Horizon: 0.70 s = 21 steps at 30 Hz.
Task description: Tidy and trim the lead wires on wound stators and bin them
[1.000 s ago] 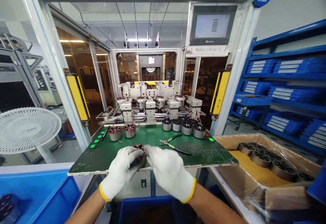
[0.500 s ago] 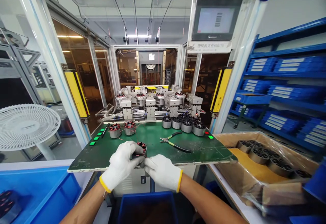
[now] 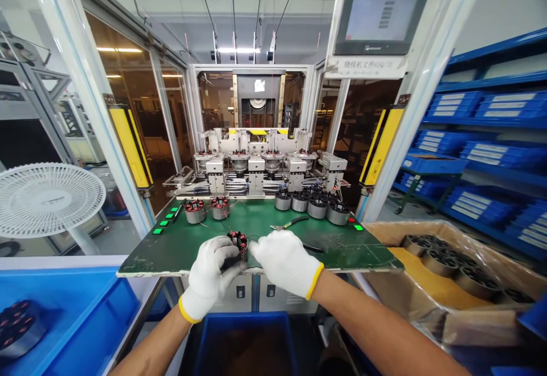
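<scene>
My left hand point(image 3: 212, 270), in a white knit glove, is closed around a wound motor stator point(image 3: 240, 241) at the front edge of the green table. Its black slots and copper-red coils face up and tilt to the right. Just right of it, my gloved right hand point(image 3: 284, 259) has its fingers pinched together, and a thin wire shows between stator and fingertips. Behind this hand lie side cutters point(image 3: 294, 223) with dark green handles, partly covered by the glove. Two more wound stators point(image 3: 195, 212) stand at the table's back left, loose wire ends trailing.
Several unwound stators point(image 3: 317, 206) stand back right, before the winding machine point(image 3: 256, 165). Green-lit buttons point(image 3: 158, 231) line the left edge. A blue bin point(image 3: 81, 290) is at left, another point(image 3: 245, 314) below the table. At right, a carton point(image 3: 384, 231) holds stators.
My right hand has lifted slightly and drawn right, away from the stator, now covering part of the cutters. The stator has tipped more in my left hand. The camera view has shifted a little.
</scene>
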Each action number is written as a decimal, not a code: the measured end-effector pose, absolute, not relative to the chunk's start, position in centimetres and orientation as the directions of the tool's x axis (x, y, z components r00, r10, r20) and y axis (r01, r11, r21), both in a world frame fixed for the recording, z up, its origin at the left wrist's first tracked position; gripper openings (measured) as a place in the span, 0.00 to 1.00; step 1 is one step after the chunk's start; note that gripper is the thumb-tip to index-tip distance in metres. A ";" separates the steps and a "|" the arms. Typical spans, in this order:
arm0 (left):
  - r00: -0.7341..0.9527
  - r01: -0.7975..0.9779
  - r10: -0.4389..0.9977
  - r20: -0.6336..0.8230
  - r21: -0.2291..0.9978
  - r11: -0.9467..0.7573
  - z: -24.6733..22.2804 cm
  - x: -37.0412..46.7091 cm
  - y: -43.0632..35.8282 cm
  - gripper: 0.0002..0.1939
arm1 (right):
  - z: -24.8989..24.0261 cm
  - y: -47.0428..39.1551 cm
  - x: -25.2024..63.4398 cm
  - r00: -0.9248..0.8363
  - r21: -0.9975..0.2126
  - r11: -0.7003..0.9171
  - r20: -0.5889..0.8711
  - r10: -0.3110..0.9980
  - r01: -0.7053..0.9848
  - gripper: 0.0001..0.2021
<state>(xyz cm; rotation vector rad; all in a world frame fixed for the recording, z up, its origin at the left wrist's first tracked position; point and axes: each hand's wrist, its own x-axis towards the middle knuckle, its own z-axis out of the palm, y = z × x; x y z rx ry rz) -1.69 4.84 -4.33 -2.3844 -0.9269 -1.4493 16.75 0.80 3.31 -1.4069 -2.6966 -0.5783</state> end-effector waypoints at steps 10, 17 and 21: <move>0.237 0.750 0.732 0.638 0.359 -0.555 -0.8 -3.6 4.6 0.33 | -2.2 -1.8 19.0 -0.198 -0.099 0.309 0.579 0.791 0.946 0.17; 0.377 0.675 0.886 0.271 0.575 -0.463 -0.4 -1.7 6.9 0.38 | -8.3 -5.6 12.7 -0.645 0.104 0.665 0.394 0.655 0.739 0.22; 0.245 0.685 0.910 0.333 0.605 -0.406 -1.4 -0.1 6.7 0.31 | -7.3 -0.7 12.9 -0.493 0.172 0.480 0.519 0.698 0.860 0.26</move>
